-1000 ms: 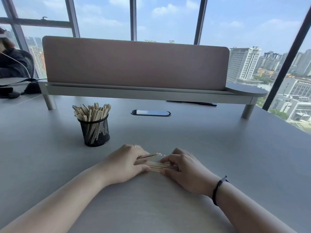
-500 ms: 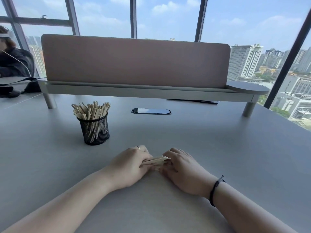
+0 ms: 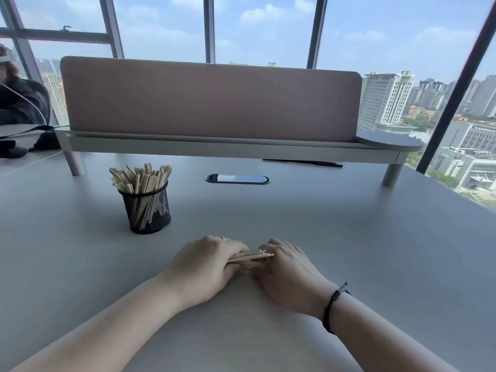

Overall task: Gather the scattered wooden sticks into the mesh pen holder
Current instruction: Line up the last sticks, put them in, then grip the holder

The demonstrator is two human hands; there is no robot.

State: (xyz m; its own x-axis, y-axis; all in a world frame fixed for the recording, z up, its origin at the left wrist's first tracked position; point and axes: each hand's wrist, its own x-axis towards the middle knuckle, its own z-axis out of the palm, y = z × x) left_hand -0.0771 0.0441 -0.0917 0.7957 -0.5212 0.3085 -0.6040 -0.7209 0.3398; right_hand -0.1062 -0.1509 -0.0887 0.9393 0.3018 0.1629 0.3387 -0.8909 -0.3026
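Note:
A small bundle of wooden sticks (image 3: 255, 256) lies low over the grey table (image 3: 349, 251), squeezed between my two hands. My left hand (image 3: 206, 267) grips the bundle's left end with curled fingers. My right hand (image 3: 287, 267) curls around the right end, its fingertips against the sticks. A black mesh pen holder (image 3: 149, 208) stands upright to the far left of the hands, filled with several wooden sticks (image 3: 141, 178) that fan out above its rim.
A raised shelf with a pink divider panel (image 3: 209, 100) crosses the back of the table. A black oval cable grommet (image 3: 237, 179) sits in the tabletop below it. Another person (image 3: 16, 103) sits at far left.
My hands have closed in toward each other, pushing the loose sticks into a tighter bundle that is now lifted slightly. The pen holder has not moved.

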